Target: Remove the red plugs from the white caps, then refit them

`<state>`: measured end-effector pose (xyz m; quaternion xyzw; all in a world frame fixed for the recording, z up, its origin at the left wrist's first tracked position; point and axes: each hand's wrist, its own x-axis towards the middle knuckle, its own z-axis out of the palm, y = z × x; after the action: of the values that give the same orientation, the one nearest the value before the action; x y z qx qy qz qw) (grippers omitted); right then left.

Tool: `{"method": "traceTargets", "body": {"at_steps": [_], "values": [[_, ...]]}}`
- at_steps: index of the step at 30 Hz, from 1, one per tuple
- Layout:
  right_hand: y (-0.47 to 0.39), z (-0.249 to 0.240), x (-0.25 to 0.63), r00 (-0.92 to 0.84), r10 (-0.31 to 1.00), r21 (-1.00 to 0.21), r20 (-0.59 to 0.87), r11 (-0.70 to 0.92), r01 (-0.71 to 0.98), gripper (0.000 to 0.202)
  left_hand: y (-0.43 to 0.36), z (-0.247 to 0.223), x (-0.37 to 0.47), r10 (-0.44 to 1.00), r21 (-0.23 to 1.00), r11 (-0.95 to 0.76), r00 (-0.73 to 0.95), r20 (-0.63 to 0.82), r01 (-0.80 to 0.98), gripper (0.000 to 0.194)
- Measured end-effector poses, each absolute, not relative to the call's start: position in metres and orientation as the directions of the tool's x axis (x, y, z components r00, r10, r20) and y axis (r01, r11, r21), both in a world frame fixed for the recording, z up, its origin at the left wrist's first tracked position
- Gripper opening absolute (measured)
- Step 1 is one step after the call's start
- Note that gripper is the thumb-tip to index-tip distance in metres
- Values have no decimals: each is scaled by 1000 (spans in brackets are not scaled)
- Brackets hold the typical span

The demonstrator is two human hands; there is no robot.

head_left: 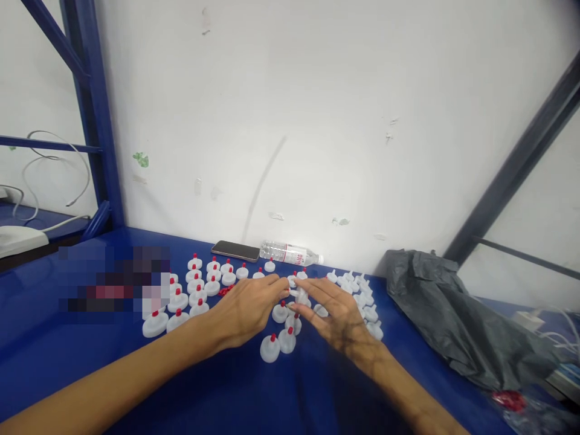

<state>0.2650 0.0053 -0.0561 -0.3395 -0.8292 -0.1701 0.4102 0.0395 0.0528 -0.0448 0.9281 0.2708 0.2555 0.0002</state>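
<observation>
My right hand [339, 311] grips a white plastic nozzle cap [299, 296] between thumb and fingers, its spout turned sideways toward the left. At that spout, the fingertips of my left hand [254, 305] are pinched together; what they hold, if anything, is hidden. Around and below both hands stand white nozzle caps with red tips [270, 348], upright on the blue table. Beyond my right hand lies a cluster of white nozzle caps without red tips [362, 293]. A small pile of red tips [225, 290] shows partly behind my left hand.
Several rows of red-tipped caps [194, 284] stand on the left. A phone [235, 250] and a plastic bottle [290, 253] lie along the wall. At the right is a dark plastic bag [453, 314], with a clear bag of red pieces [510, 400] nearer me. A blurred patch covers the far left.
</observation>
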Motion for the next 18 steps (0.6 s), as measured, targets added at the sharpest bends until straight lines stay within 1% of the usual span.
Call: {"method": "traceTargets", "body": {"at_steps": [6,10,13,15,18], "values": [[1,-53,259,-442,360,69,821,707,704,41,50,-41,41,492,205,-867,713,500,454,25],[-2,-50,257,-488,326,115,809,728,676,51,49,-42,42,482,230,-875,720,499,426,23],[-1,-52,259,-518,277,164,810,740,653,58,47,-43,43,490,240,-871,710,506,429,26],[2,-53,260,-542,267,203,797,727,656,58,47,-41,44,497,218,-866,719,485,451,28],[7,-54,261,-570,362,210,737,679,703,48,50,-32,41,514,123,-851,758,402,511,29]]}}
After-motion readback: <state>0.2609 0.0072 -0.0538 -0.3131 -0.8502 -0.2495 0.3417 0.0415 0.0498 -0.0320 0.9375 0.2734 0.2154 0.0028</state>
